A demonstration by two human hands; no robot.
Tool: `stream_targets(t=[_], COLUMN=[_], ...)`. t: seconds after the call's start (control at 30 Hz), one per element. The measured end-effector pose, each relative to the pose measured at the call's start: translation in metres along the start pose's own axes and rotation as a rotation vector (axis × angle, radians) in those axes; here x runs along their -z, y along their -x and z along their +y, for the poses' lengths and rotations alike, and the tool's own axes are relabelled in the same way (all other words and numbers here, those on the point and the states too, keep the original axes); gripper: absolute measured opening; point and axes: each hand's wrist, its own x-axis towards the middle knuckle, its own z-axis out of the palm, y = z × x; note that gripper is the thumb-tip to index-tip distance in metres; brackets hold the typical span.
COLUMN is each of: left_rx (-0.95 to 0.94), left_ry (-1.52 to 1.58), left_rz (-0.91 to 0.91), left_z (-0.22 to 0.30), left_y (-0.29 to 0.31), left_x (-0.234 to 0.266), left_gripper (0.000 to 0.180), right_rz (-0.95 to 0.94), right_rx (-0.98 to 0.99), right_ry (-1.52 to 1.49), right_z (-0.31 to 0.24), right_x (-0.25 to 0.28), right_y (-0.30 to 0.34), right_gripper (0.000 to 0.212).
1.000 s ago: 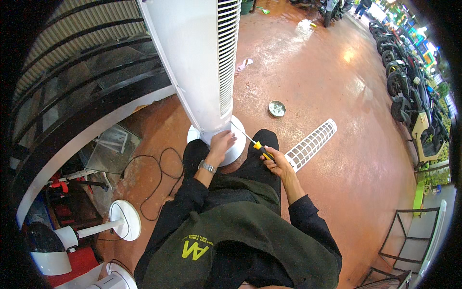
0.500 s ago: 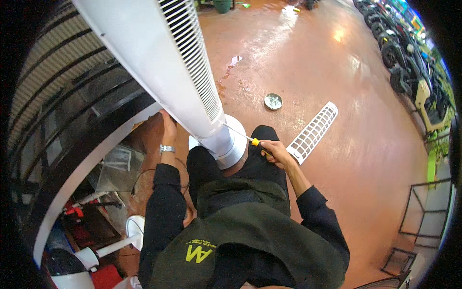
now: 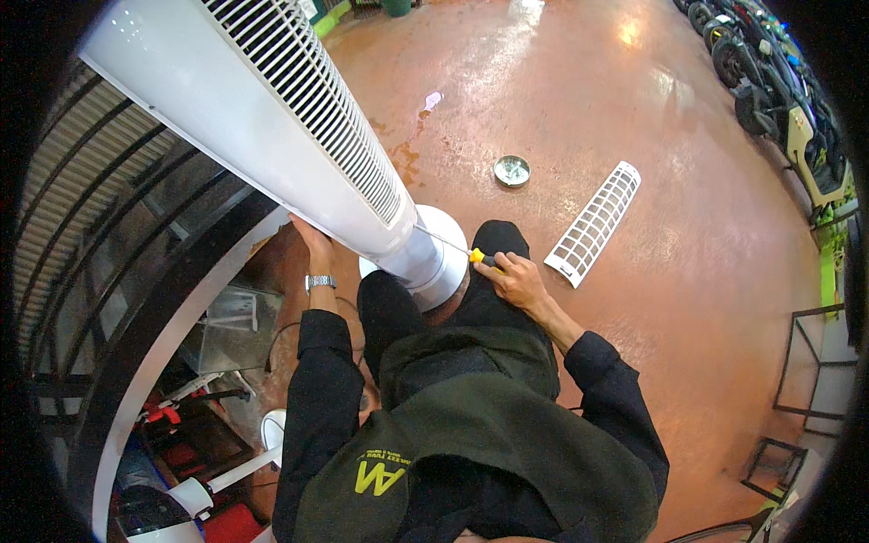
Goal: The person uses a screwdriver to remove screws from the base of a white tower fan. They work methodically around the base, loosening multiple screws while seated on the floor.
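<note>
A tall white tower fan [image 3: 244, 118] with a slatted front grille leans up and to the left, its round base [image 3: 444, 237] between my knees. My left hand [image 3: 312, 242] supports the fan's left side; its fingers are partly hidden behind the housing. In my right hand [image 3: 518, 279] is a screwdriver [image 3: 477, 257] with a yellow and black handle. Its long shaft reaches to the lower right edge of the fan's housing, just under the grille. Whether the tip sits in a screw is too small to tell.
On the reddish floor [image 3: 679, 299] to the right lie a white grid panel [image 3: 595, 223] and a small round metal dish [image 3: 511, 171]. At the left stands a dark barred frame [image 3: 109, 244], with a white pedestal fan [image 3: 240, 471] below. Motorcycles [image 3: 751, 90] line the far right.
The fan's top has tilted further left in view, showing more of its grille. My right hand still holds the screwdriver against the housing. The whole view has shifted slightly.
</note>
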Motion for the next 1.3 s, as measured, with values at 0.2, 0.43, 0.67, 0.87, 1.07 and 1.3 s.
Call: stream_targets(t=[0.2, 0.43, 0.67, 0.87, 1.07, 1.3], left_rx=[-0.067, 0.448, 0.875, 0.828, 0.818, 0.854], left_ry=[-0.026, -0.088, 0.083, -0.016, 0.034, 0.046], left_rz=[0.089, 0.248, -0.143, -0.16, -0.144, -0.12], left_z=[-0.021, -0.067, -0.029, -0.054, -0.057, -0.053], left_y=[0.041, 0.181, 0.174, 0.162, 0.164, 0.156], left_x=[-0.009, -0.03, -0.127, -0.132, -0.129, -0.127], left_gripper=[0.067, 0.019, 0.031, 0.025, 0.025, 0.022], right_rz=[0.044, 0.138, 0.178, 0.222, -0.08, 0.224], right_rx=[0.063, 0.018, 0.143, -0.231, -1.111, -0.62], right_ry=[0.098, -0.033, -0.003, -0.351, -0.948, -0.576], right_z=[0.001, -0.002, -0.003, -0.025, -0.037, -0.044], right_x=[0.005, -0.007, 0.001, 0.013, 0.03, 0.013], right_y=[0.004, 0.009, 0.011, 0.006, 0.005, 0.021], right_gripper=[0.039, 0.038, 0.035, 0.031, 0.036, 0.027])
